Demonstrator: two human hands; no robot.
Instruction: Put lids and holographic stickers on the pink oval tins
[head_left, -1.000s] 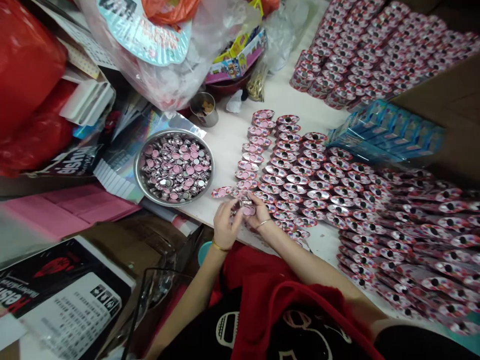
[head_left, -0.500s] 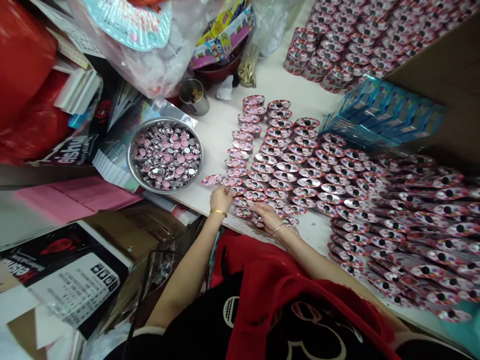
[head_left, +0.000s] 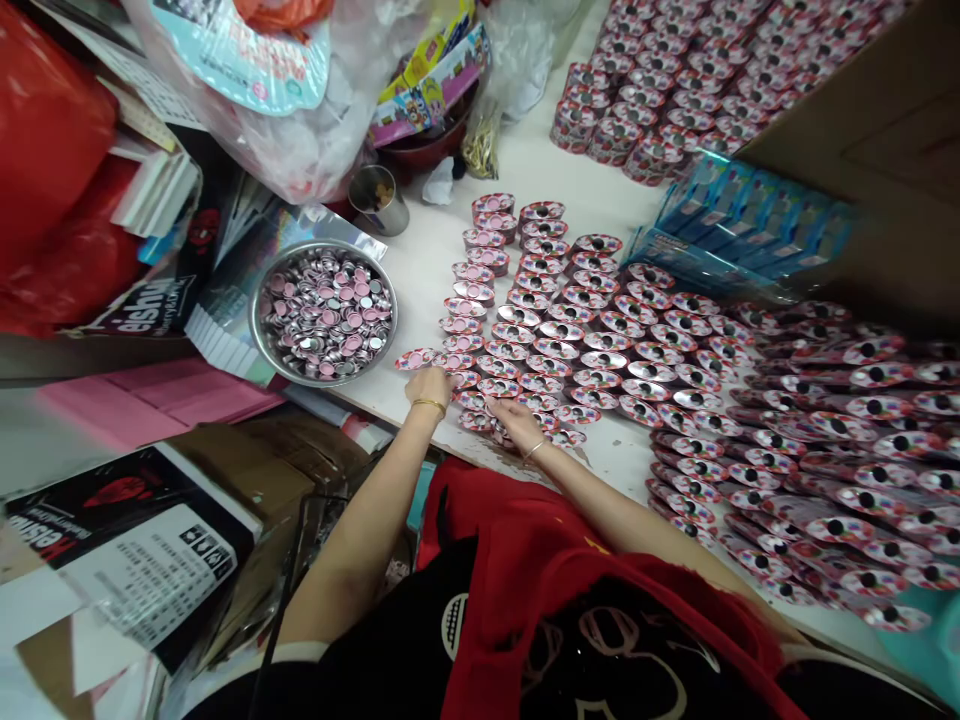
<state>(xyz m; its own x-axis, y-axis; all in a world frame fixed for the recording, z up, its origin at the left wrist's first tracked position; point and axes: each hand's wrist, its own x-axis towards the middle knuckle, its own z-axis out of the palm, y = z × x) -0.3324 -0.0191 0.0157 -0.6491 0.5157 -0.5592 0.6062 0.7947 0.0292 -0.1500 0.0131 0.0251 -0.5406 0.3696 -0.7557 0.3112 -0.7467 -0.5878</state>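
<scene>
Rows of oval red-and-white printed pieces [head_left: 517, 332] stand in stacks on the white table [head_left: 420, 225]; those in the nearest left column carry pink round inserts. My left hand [head_left: 430, 386] is closed at the lower left end of these rows, touching the pieces there; whatever its fingers pinch is hidden. A single oval piece with a pink disc [head_left: 414, 358] lies just beyond it. My right hand [head_left: 516, 422] has its fingers drawn together over the front rows, and what lies between them is too small to make out. Left of the rows sits a metal bowl [head_left: 252, 318] full of small round pink and silver discs [head_left: 330, 310].
More oval pieces with dark centres [head_left: 840, 460] crowd the right side, with another group [head_left: 675, 80] at the back. Blue boxes [head_left: 742, 215] stand between them. A metal cup [head_left: 381, 205], plastic bags [head_left: 292, 140] and cartons [head_left: 120, 560] surround the left side.
The view has shifted slightly. My left hand has turned more back-up over the pieces, with its fingers less visible. My right hand stays at the front rows.
</scene>
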